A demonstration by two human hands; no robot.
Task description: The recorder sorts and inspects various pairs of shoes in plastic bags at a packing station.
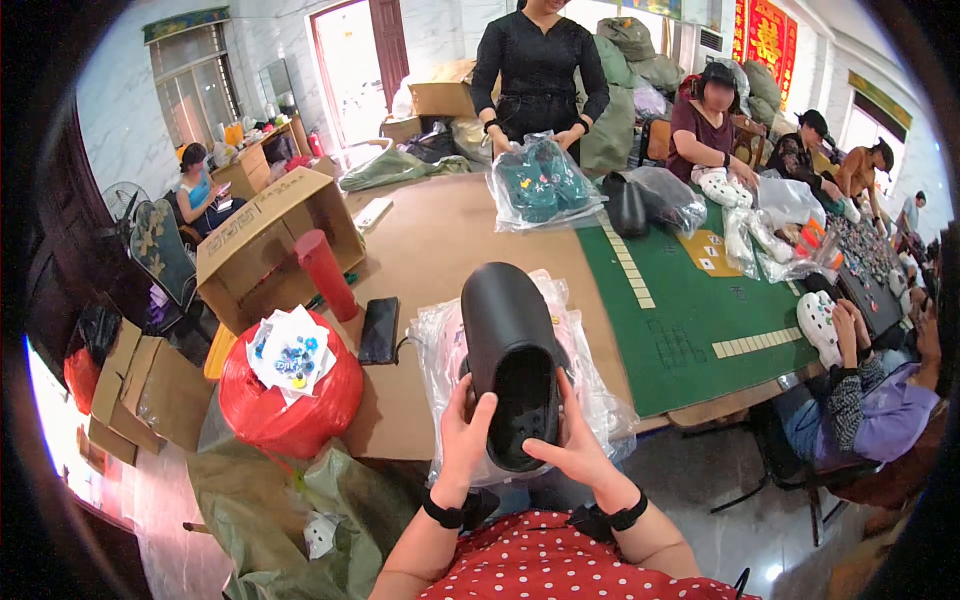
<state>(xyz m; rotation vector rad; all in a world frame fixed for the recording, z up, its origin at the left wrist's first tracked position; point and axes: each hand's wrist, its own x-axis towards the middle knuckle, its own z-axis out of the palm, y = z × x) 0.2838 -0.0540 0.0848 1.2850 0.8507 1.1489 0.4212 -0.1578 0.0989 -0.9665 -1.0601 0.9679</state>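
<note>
Both my hands hold one black clog [510, 320] upright over the table's near edge, its closed toe away from me and its opening toward me. My left hand [464, 432] wraps the clog's left side. On the right side, my right hand [578, 436] grips it with the thumb at the rim of the opening. Beneath the clog lies a clear plastic bag [590, 385] with something pink [452, 345] in it, mostly hidden. A black phone [379, 331] rests on the brown tabletop [420, 235] to the left of the bag.
At left are a red twine roll [290, 385] with blue charms on white paper [292, 352], a red cylinder [325, 275] and a cardboard box [270, 245]. Across the table, a person [540, 80] holds bagged green clogs [543, 180]. Other people handle white clogs [820, 328] at right.
</note>
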